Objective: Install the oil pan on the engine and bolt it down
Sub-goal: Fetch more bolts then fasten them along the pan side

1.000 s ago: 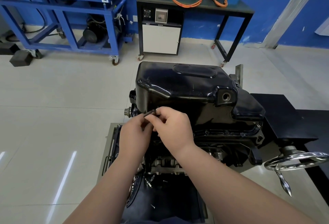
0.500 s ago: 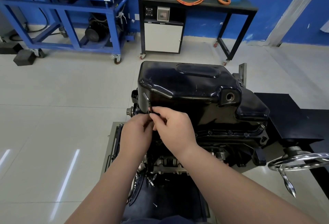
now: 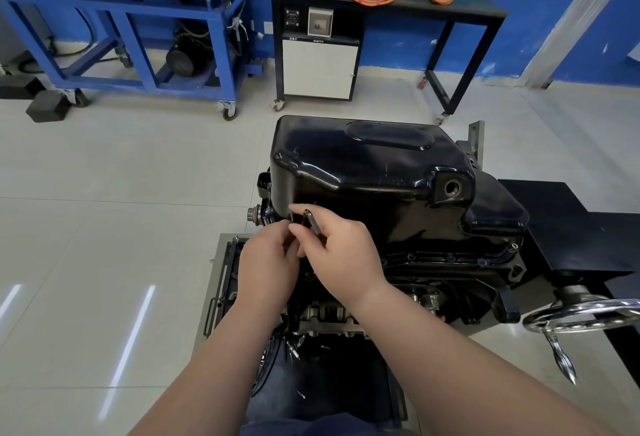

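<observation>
bolting stage: glossy black stamped-steel oil pan [image 3: 367, 172] already sits sump-up on the dark engine block [image 3: 329, 317], seated on the flange as far as i can see. small flange bolts [image 3: 450, 257] show along its right edge. right hand [image 3: 346, 255] pinches a short dark metal bolt [image 3: 310, 222], or what looks like one, between thumb and forefinger, shank tilted, just beside the pan's near-left corner. left hand [image 3: 266, 265] touches the right, fingers [image 3: 277, 227] curled in toward the same spot; can't tell whether they grip anything. both forearms reach straight forward, wrists near each other, hands meeting at that corner. next move, my read: line the bolt up with the corner flange hole and start it by hand, square to the flange, so it doesn't cross-thread. hole is hidden behind the hands.
</observation>
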Demonstrator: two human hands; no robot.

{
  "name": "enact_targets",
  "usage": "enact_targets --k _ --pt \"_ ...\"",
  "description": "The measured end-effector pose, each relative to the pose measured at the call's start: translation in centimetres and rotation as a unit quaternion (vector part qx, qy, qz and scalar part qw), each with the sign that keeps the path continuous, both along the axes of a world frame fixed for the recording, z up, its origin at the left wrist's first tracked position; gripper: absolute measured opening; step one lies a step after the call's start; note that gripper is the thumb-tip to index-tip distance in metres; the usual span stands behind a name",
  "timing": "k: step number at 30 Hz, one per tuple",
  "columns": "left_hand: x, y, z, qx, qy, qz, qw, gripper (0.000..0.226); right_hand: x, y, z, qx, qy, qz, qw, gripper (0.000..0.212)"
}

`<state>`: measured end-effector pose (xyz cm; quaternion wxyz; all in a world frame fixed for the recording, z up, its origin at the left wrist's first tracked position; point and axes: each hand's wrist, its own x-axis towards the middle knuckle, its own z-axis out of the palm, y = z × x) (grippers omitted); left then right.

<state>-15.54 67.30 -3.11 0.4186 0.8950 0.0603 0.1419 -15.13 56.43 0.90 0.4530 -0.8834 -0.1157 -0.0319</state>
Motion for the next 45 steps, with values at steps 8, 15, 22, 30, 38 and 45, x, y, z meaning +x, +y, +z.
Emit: enact_targets --k 8,15,22,30,38,45 --pt "-0.09 -0.22 0.1 -0.028 0.009 0.011 0.999 0.005 0.22 0.12 -0.01 -0.005 -0.044 -0.051 0.998 0.015" --pt "0.07 0.08 -0.06 0.018 0.002 0.0 1.0 0.012 -0.19 -0.24 0.21 0.008 -0.022 -0.009 1.0 0.025" --pt "-0.2 -0.2 0.06 -0.009 -0.009 -0.011 1.0 0.011 -0.25 -0.13 0.01 0.059 -0.032 -0.045 0.997 0.017" --pt "-0.08 -0.36 0.02 0.0 -0.016 0.007 1.0 0.015 -0.2 0.2 -0.53 0.067 -0.015 -0.061 0.996 0.015" --pt "-0.04 -0.55 0.36 -0.002 -0.008 -0.001 1.0 0.013 -0.12 0.05 0.03 0.036 -0.01 -0.025 0.999 0.019" --pt "-0.09 -0.57 0.09 -0.024 -0.007 0.031 0.999 0.012 0.22 0.44 -0.17 0.025 -0.017 -0.068 0.997 0.011"
